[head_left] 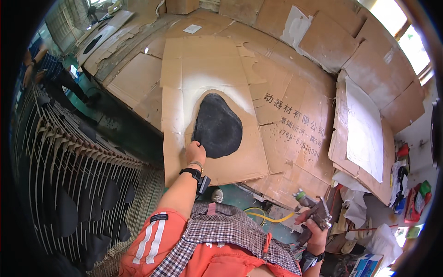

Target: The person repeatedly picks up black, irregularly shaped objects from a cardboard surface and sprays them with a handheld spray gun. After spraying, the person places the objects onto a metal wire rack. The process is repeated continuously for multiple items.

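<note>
A flat black rounded piece (219, 124), narrower at its far end, lies on a sheet of cardboard (207, 64) on the bench. Its surface looks dusty, and a pale whitish film spreads over the cardboard around its far side. My left hand (196, 152) is closed on the piece's near left edge, fingers pinched together. Off to the lower right, my right hand (316, 233) grips a metal spray gun (319, 213), held away from the black piece. A yellow hose (272, 218) runs near the gun.
Printed cardboard (295, 124) covers the bench, with cardboard walls behind. A white-faced panel (364, 129) leans at the right. At the left, a wire rack (87, 184) holds several black pieces. Another person (55, 69) stands at the far left. Bags and clutter fill the lower right.
</note>
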The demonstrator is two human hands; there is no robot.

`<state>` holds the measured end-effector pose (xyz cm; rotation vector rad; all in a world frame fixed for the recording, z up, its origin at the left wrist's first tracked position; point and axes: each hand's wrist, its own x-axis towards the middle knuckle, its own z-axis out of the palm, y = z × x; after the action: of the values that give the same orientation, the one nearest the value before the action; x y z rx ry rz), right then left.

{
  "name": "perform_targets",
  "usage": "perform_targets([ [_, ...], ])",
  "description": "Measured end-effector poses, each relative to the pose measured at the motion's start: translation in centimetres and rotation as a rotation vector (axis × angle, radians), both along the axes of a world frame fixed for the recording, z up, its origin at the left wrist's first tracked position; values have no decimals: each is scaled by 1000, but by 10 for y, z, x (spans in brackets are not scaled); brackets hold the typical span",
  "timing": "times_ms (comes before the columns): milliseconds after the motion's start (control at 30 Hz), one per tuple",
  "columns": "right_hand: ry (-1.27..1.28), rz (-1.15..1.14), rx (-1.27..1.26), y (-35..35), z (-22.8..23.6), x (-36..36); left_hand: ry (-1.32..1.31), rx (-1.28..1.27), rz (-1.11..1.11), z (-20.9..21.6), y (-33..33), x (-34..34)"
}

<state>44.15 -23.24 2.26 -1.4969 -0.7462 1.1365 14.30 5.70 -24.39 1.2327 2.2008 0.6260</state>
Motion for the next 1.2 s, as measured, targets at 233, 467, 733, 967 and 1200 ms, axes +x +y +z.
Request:
perform_targets([
  [233, 54, 77, 7, -11, 1, 11, -274, 206, 62, -27, 7, -1],
  [467, 18, 26, -33, 1, 5, 12, -647, 102, 314, -49, 19, 3],
  [733, 5, 8, 39, 30, -6, -3, -1436, 261, -62, 98, 24, 22],
  [967, 77, 365, -51, 72, -38, -14, -1760, 358, -96, 267, -15, -28],
  [1200, 92, 638, -59, 137, -38, -71, -1616, 869, -220, 434, -114, -111],
])
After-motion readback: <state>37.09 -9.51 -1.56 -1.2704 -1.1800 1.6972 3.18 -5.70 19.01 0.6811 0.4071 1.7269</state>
